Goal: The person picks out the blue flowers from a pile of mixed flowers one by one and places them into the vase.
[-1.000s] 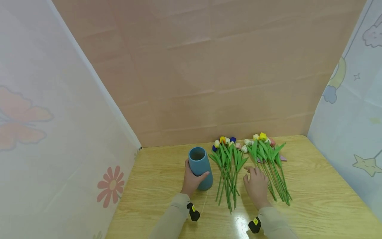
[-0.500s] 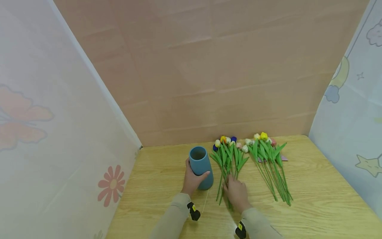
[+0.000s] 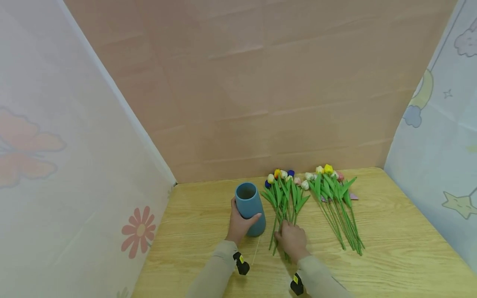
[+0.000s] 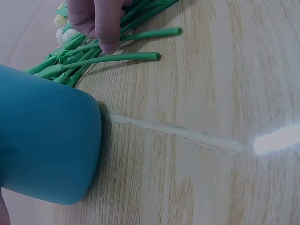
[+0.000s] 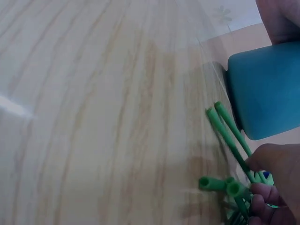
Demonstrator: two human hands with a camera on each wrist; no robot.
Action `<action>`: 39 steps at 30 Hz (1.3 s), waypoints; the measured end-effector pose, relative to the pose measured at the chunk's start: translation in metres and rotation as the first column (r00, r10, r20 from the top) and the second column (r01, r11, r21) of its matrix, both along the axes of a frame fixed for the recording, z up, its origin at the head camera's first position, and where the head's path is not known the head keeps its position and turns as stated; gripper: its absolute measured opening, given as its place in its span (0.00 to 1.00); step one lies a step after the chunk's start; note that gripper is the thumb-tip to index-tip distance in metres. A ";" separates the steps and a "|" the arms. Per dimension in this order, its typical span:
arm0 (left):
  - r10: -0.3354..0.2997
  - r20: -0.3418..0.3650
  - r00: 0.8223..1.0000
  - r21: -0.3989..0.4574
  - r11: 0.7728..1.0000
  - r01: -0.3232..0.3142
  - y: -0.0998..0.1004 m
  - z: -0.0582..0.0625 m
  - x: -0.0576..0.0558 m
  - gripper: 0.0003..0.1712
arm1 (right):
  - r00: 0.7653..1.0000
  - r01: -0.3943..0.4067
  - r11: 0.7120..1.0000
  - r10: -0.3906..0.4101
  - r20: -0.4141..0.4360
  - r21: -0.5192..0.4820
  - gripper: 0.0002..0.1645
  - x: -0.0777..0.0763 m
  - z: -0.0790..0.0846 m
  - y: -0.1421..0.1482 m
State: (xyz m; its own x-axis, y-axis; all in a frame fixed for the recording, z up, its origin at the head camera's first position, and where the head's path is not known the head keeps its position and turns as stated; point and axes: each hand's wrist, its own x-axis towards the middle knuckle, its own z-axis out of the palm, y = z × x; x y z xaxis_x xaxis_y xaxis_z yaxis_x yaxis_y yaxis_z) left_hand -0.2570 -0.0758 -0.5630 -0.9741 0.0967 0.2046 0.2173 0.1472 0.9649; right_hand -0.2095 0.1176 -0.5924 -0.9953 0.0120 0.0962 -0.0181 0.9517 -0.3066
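A blue vase point(image 3: 255, 209) stands upright on the table, and my left hand point(image 3: 238, 225) grips it from the left, thumb across its front. To its right lies a bunch of artificial tulips point(image 3: 286, 196) with white, orange, blue and pink heads pointing away from me. My right hand point(image 3: 292, 240) is at the lower stems of this bunch, fingers curled. In the right wrist view, thumb and fingers of the right hand point(image 5: 276, 176) close on green stems point(image 5: 225, 133); how many is hidden. The left wrist view has the vase point(image 4: 47, 136) close to the stem ends point(image 4: 136, 56).
A second bunch of tulips point(image 3: 335, 194), with yellow, white and pink heads, lies farther right, a bit of purple showing beneath it. Behind the wooden table point(image 3: 391, 231) rises a brown backdrop point(image 3: 238, 103). Printed cloths point(image 3: 74, 145) flank both sides.
My right hand has moved left, from between the two bunches onto the stems of the left bunch, and its fingers have curled in. The left hand and vase stay put.
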 end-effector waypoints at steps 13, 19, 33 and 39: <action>0.004 0.002 1.000 0.005 1.000 -0.004 0.000 0.003 0.001 0.52 | 0.999 0.039 0.999 -0.039 0.028 0.000 0.19 -0.001 0.004 -0.003; 0.007 0.011 1.000 0.000 1.000 -0.007 0.000 0.003 0.000 0.52 | 0.998 0.053 0.998 -0.052 0.042 -0.015 0.21 -0.003 0.006 -0.004; 0.008 0.015 1.000 -0.005 1.000 -0.008 0.000 0.003 0.002 0.54 | 0.993 0.088 0.982 -0.073 0.092 -0.166 0.25 0.000 0.008 0.002; -0.001 0.041 0.999 0.006 1.000 0.000 0.000 0.007 0.002 0.54 | 0.987 0.134 0.958 -0.105 0.124 -0.253 0.28 0.002 0.013 0.002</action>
State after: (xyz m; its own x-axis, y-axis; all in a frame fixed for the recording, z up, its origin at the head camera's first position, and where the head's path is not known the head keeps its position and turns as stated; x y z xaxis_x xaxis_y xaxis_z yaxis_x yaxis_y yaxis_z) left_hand -0.2549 -0.0756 -0.5564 -0.9816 0.0959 0.1654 0.1779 0.1409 0.9739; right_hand -0.2076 0.1201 -0.5790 -0.9893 0.1418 -0.0343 0.1379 0.8321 -0.5372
